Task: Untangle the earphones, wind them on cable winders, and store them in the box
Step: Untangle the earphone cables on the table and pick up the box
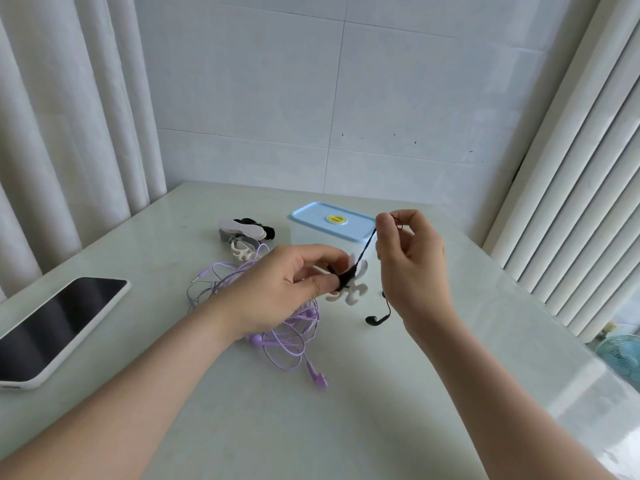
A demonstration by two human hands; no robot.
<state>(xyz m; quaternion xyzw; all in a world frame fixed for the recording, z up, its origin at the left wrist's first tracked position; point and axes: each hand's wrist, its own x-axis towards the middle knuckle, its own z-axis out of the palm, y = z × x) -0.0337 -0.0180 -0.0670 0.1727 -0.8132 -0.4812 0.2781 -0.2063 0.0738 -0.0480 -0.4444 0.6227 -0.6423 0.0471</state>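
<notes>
Left hand [287, 282] pinches winder [354, 296]; right hand [412, 265] pinches black cord [367, 247]; lid sticker [336, 219] unreadable.

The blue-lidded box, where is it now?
In the head view the box stands at the far middle of the table, behind the right hand, with spare winders to its left.

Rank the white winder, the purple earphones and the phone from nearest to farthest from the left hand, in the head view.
1. White winder: pinched in the left hand itself.
2. Purple earphones: on the table, just beneath that hand.
3. Phone: far left table edge.
</notes>
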